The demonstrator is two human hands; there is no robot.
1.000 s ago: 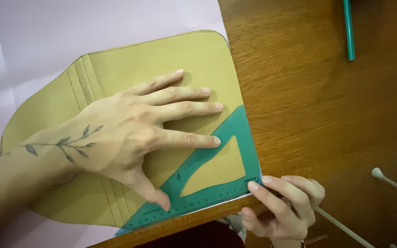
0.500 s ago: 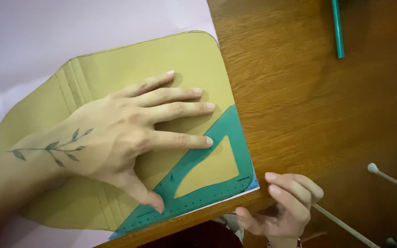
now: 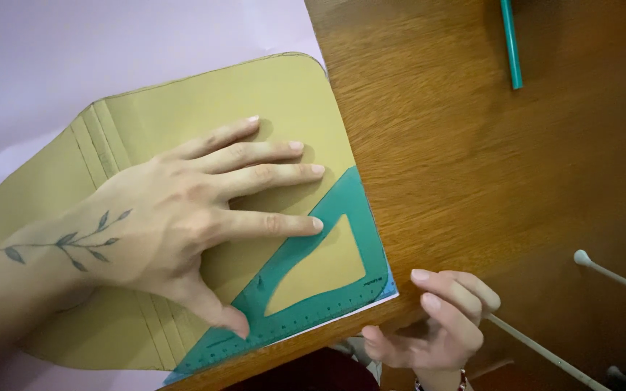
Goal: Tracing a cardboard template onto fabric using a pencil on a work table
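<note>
My left hand (image 3: 182, 217) lies flat, fingers spread, on an olive-yellow card cutout (image 3: 284, 101) with rounded corners and scored fold lines. Its thumb and little finger press on a green see-through set square (image 3: 353, 199) that lies along the card's lower right edge. Under both is a pale lilac sheet (image 3: 110, 43). My right hand (image 3: 436, 318) hovers off the table's near edge, just right of the set square's corner. Its fingers are loosely curled and hold nothing that I can see.
The brown wooden table (image 3: 487, 166) stretches to the right. A teal pencil-like stick (image 3: 510, 43) lies at the far right. Thin white rods (image 3: 603, 274) with rounded tips show below the table edge at the lower right.
My right hand has let go of the set square's corner and drawn back to the right, off the table edge. My left hand still presses on the card and set square.
</note>
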